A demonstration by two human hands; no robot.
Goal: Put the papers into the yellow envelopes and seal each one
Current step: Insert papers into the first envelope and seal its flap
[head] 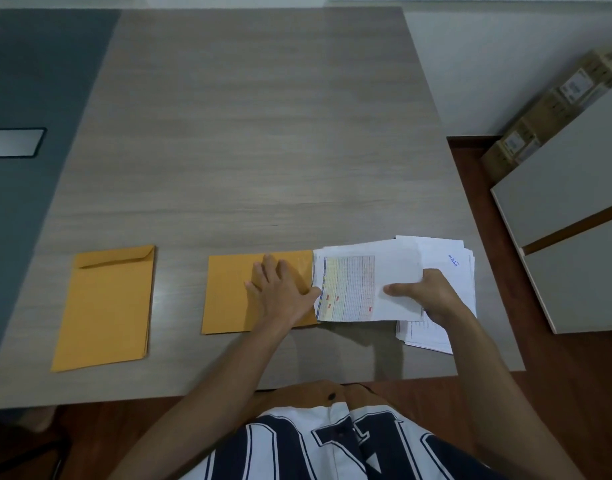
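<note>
Left hand [283, 291] lies flat on the middle yellow envelope [228, 296], fingers straight and spread, pressing it to the worktop [263, 133], with the thumb at the envelope's open edge, which faces 3 o'clock. Right hand [432, 296] grips a bundle of papers [353, 285] at its 3 o'clock end, thumb on top and fingers curled beneath. The top sheet bears a coloured table with yellow bands and small red marks. The bundle's 9 o'clock edge meets the envelope's mouth just beside the left thumb; whether it has gone inside cannot be told.

Under the right hand and out toward 3 o'clock lies a loose pile of white sheets [450, 265], one with a small blue mark, near the worktop's edge. Well apart at 9 o'clock from the middle envelope rests a stack of yellow envelopes [107, 306], the top one flap-side up with its flap at 12 o'clock.

Beyond the worktop at 3 o'clock stand a pale cabinet [567, 237] and a brown cardboard box [554, 109] on a wooden floor [557, 393].
</note>
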